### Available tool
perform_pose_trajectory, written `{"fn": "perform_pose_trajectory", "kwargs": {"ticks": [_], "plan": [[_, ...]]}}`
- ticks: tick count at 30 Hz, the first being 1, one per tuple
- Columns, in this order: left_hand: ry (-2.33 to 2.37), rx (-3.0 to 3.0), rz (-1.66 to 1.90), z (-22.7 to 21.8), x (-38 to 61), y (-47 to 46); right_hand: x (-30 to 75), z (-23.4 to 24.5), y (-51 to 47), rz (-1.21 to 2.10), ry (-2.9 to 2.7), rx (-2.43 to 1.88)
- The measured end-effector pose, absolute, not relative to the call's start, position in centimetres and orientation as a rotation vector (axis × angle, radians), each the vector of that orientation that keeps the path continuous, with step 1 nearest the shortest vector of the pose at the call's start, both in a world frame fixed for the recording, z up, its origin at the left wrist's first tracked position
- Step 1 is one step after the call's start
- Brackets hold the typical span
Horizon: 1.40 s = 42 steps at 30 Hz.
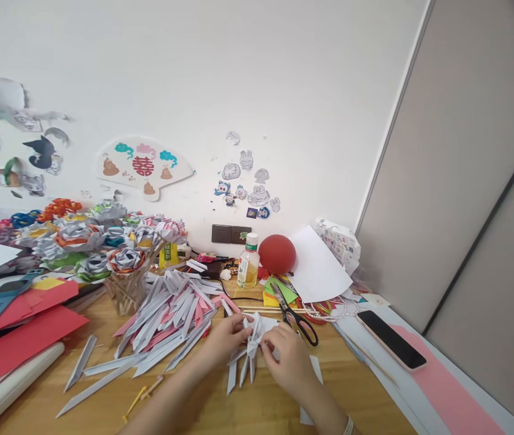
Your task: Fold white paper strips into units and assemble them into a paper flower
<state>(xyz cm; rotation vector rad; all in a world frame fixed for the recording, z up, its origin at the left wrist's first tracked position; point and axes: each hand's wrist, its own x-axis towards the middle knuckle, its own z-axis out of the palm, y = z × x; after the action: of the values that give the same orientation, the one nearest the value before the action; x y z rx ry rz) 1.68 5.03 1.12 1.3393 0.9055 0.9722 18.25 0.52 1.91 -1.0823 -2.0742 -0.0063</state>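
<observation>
Between my two hands is a white folded-paper piece (253, 342), with several pointed strips hanging down from its middle. My left hand (227, 339) pinches its left side between thumb and fingers. On the right side, my right hand (284, 353) has its fingertips closed on the paper's edge. More white paper strips (233, 371) lie on the table just below the piece. A large heap of folded white and pink paper strips (170, 314) spreads out to the left of my left hand. Black-handled scissors (295, 317) rest just beyond my right hand.
At the back stand a bottle (248, 266) and a red balloon (277, 254). A cup of wooden sticks (125, 293) and many paper flowers (80, 232) fill the left. Red paper (34, 338) lies at the near left, a phone (391, 340) at the right.
</observation>
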Motion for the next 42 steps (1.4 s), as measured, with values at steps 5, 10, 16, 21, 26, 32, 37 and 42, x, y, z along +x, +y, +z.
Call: {"fn": "perform_pose_trajectory", "kwargs": {"ticks": [5, 10, 16, 21, 26, 32, 37, 42], "plan": [[0.984, 1.536, 1.011, 2.5, 2.1, 3.9, 18.1, 2.3, 0.8, 0.081, -1.886, -1.064], [1.018, 1.641, 1.119, 2.8, 2.9, 3.2, 17.7, 1.8, 1.1, 0.135, -1.784, -1.127], [1.123, 1.545, 1.232, 2.7, 3.7, 2.6, 17.7, 1.3, 1.4, 0.263, -1.713, -1.062], [1.147, 1.400, 1.301, 2.8, 4.3, 2.1, 17.7, 1.0, 1.7, 0.431, -1.628, -1.026], [1.192, 1.499, 1.341, 2.9, 4.4, 1.5, 17.7, 1.1, 1.6, 0.383, -1.595, -1.005], [1.294, 1.897, 1.519, 2.9, 4.2, 0.7, 17.4, 1.9, 0.8, 0.225, -1.598, -0.961], [1.192, 2.114, 1.691, 3.2, 4.3, 0.1, 17.3, 2.1, 0.2, 0.123, -1.601, -0.947], [1.095, 2.269, 1.745, 3.6, 4.2, -0.1, 17.5, 2.1, 0.1, 0.081, -1.608, -0.943]]}}
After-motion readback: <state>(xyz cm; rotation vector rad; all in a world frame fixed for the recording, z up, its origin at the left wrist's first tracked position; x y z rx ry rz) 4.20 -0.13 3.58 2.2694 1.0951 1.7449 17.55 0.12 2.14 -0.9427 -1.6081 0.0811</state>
